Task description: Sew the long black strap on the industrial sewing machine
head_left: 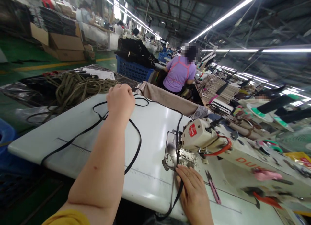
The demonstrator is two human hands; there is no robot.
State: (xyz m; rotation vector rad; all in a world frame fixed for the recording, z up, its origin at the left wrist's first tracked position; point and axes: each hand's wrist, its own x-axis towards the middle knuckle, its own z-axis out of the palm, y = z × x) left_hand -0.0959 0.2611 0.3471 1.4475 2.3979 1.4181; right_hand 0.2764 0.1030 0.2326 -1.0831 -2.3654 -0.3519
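Observation:
A long black strap [136,144] loops over the white sewing table [150,128] and runs under the foot of the cream sewing machine [201,137]. My left hand [120,100] is stretched out to the far side of the table, its fingers closed on the strap near its far loop. My right hand [194,191] lies flat at the table's near edge, fingers extended, pressing the strap just in front of the metal needle plate [171,150].
A heap of olive-green cord [75,85] lies at the table's far left. Pink-handled snips [213,187] rest right of my right hand. A person in a purple top [179,73] sits beyond, near a blue crate [132,69]. Cardboard boxes [63,43] stand at the back left.

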